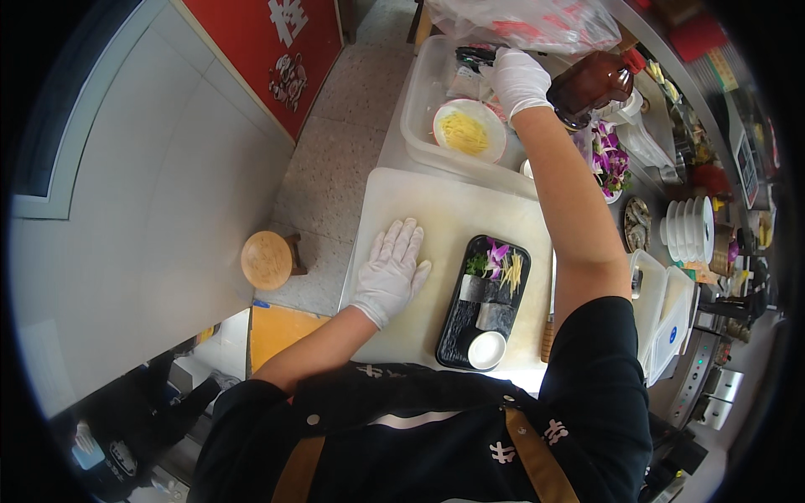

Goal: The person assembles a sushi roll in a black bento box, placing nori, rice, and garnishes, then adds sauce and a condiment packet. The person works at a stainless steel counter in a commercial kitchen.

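Observation:
My left hand (391, 272), in a white glove, lies flat with its fingers stretched out on the white cutting board (377, 201). To its right sits a black rectangular tray (457, 335) with a purple orchid (497, 256), green leaves, pale yellow strips (511, 274), silvery dark-edged pieces (495, 317) and a small white cup (486, 350). My gloved right hand (518, 80) reaches into the far clear plastic bin (411, 126), fingers curled beside a dark object (476, 55). What they grip is partly hidden. A bowl of yellow shreds (464, 134) stands in that bin.
A brown bottle with a red cap (591, 88) stands right of my right hand. Beyond lies a plastic bag (537, 21). A wooden-handled knife (548, 335) lies by the board's right side. Stacked white dishes (689, 229) and lidded containers (671, 323) line the right; a stool (268, 260) stands left.

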A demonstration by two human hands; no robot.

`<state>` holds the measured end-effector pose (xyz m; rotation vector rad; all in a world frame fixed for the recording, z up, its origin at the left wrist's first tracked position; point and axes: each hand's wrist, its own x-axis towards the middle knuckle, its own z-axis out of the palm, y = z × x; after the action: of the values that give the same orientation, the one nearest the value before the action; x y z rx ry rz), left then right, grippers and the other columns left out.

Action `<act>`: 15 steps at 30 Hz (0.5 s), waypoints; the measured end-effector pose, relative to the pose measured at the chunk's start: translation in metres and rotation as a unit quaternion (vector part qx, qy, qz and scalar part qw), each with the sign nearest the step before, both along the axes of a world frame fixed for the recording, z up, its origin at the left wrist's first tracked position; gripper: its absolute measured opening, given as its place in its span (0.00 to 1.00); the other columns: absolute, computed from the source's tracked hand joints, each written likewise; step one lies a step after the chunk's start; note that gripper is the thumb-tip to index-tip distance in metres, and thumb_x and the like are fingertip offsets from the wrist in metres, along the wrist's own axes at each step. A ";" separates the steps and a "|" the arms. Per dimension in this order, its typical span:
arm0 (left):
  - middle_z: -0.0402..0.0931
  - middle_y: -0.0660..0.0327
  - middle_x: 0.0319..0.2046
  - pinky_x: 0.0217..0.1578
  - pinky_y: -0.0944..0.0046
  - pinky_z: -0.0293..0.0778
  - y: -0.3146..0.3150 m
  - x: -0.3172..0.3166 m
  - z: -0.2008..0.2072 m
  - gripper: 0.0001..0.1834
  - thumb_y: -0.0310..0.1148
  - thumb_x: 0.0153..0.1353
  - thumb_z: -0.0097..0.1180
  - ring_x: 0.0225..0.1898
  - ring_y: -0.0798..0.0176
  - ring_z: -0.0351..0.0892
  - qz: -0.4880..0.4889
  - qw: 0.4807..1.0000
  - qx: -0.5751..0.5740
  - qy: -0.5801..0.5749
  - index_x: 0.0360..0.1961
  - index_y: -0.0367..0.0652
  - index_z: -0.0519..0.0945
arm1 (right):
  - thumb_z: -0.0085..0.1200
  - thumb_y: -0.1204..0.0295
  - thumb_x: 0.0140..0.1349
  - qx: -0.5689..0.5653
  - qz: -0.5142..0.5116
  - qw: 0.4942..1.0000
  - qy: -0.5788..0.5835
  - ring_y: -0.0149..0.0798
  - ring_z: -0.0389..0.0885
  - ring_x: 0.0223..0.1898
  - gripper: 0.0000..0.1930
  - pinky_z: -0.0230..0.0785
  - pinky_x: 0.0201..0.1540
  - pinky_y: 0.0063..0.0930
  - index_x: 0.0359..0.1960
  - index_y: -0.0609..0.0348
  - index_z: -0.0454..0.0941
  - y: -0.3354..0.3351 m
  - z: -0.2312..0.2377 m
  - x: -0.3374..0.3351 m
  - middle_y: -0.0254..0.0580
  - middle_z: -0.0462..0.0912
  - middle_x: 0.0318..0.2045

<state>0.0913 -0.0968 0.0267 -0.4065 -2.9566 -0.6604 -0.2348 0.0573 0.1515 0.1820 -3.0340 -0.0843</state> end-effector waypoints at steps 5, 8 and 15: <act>0.60 0.46 0.68 0.69 0.48 0.52 0.001 0.000 -0.001 0.33 0.44 0.65 0.52 0.70 0.45 0.58 0.003 1.000 -0.006 -0.008 0.65 0.34 0.66 | 0.58 0.54 0.60 0.009 -0.001 0.999 -0.050 0.52 0.83 0.46 0.19 0.76 0.47 0.45 0.44 0.54 0.83 0.000 -0.001 -0.003 0.46 0.85 0.43; 0.60 0.46 0.68 0.69 0.48 0.52 0.001 0.000 -0.001 0.33 0.44 0.65 0.51 0.70 0.46 0.57 0.004 1.000 -0.014 -0.009 0.65 0.35 0.65 | 0.56 0.62 0.61 0.025 0.033 0.996 -0.081 0.52 0.83 0.48 0.15 0.76 0.48 0.45 0.46 0.54 0.83 -0.001 -0.001 -0.004 0.48 0.85 0.44; 0.59 0.47 0.69 0.69 0.49 0.51 0.000 0.001 -0.001 0.32 0.43 0.65 0.50 0.70 0.46 0.57 0.002 1.000 0.000 -0.020 0.66 0.35 0.65 | 0.47 0.67 0.62 -0.003 0.088 0.996 0.018 0.53 0.83 0.46 0.14 0.75 0.47 0.47 0.45 0.51 0.83 -0.010 0.015 0.014 0.49 0.84 0.43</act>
<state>0.0923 -0.0966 0.0262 -0.3914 -2.9935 -0.6752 -0.2210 0.0472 0.1668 0.4410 -2.9662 -0.0638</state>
